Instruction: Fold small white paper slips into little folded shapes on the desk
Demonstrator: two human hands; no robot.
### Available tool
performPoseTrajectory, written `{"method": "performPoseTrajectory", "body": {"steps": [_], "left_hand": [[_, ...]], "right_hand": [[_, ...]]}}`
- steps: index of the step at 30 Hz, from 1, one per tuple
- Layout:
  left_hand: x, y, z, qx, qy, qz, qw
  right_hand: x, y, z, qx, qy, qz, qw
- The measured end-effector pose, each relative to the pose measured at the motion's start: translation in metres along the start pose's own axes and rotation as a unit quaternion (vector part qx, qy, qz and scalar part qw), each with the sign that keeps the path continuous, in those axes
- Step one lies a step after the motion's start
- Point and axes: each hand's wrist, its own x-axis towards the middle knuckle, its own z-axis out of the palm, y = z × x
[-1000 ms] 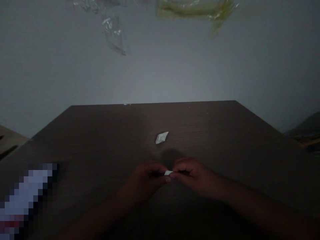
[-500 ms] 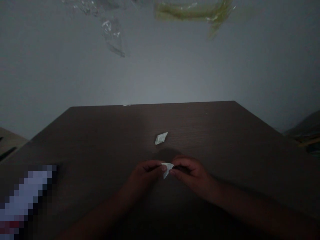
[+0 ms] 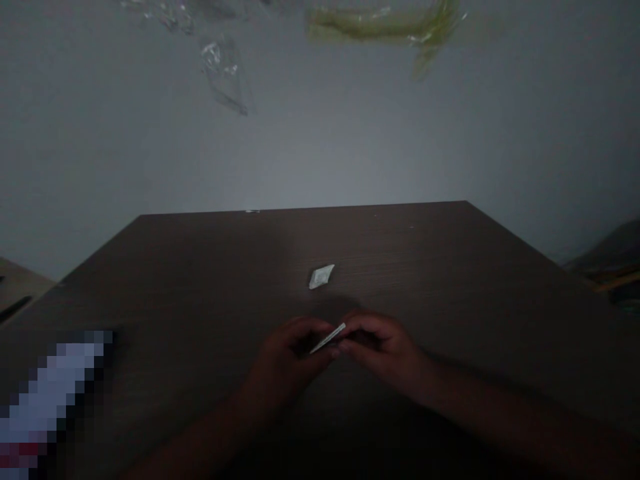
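Note:
Between my two hands is a small folded piece of pale paper (image 3: 328,338), seen nearly edge-on as a thin slanted strip. My left hand (image 3: 287,350) pinches it from the left, thumb below and fingers above. From the right, my right hand (image 3: 383,340) pinches its upper end, with thumb and forefinger close to the left thumb. A second folded paper piece (image 3: 321,277), shaped like a slanted diamond with faint printed marks, lies on the table just beyond my hands.
The dark wood-grain table (image 3: 210,267) reaches to a grey wall (image 3: 350,133). A blurred-out pale object (image 3: 55,393) lies at the left. Clear tape (image 3: 225,73) and yellowish tape (image 3: 380,27) stick to the wall. Dim items (image 3: 610,267) stand off the table's right side.
The held paper has turned from showing a flat, pointed face to showing its thin edge. My left fingers have shifted around it. The paper on the table stays put.

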Motion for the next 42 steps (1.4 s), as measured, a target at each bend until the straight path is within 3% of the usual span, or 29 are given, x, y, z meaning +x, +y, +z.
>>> {"method": "performPoseTrajectory", "body": {"steps": [5, 8, 11, 14, 18, 21, 27, 29, 32, 38, 42], "left_hand": [[-0.006, -0.004, 0.003, 0.054, 0.017, 0.147, 0.987], [-0.009, -0.004, 0.003, 0.046, 0.015, 0.176, 0.983], [-0.006, 0.0, 0.001, 0.019, 0.0, 0.129, 0.991], [0.0, 0.0, -0.002, -0.053, -0.019, 0.024, 0.998], [0.004, -0.007, -0.001, -0.152, -0.038, -0.091, 0.984], [0.002, -0.011, 0.004, -0.154, -0.021, -0.071, 0.985], [-0.007, -0.009, 0.013, -0.015, 0.026, 0.117, 0.993], [-0.009, -0.008, 0.015, -0.001, 0.03, 0.143, 0.989], [-0.008, -0.009, 0.017, -0.043, 0.021, 0.114, 0.992], [-0.002, -0.011, 0.014, -0.225, -0.024, -0.036, 0.973], [-0.001, -0.008, 0.003, -0.205, -0.021, -0.06, 0.977]], "right_hand": [[-0.002, -0.003, 0.004, 0.051, 0.021, 0.065, 0.996], [-0.002, -0.004, 0.005, 0.049, 0.025, 0.085, 0.995], [-0.001, -0.005, 0.003, 0.015, 0.023, 0.076, 0.997], [0.001, -0.006, 0.0, -0.016, 0.013, 0.053, 0.998], [0.004, -0.008, -0.002, -0.05, -0.012, 0.023, 0.998], [0.004, -0.007, -0.001, -0.075, -0.004, 0.004, 0.997], [-0.004, -0.005, 0.009, -0.124, 0.069, 0.029, 0.989], [-0.005, -0.006, 0.011, -0.119, 0.076, 0.041, 0.989], [-0.005, -0.008, 0.009, -0.138, 0.07, 0.025, 0.988], [-0.002, -0.009, 0.003, -0.165, 0.042, -0.031, 0.985], [0.001, -0.009, 0.0, -0.125, 0.012, -0.013, 0.992]]}}
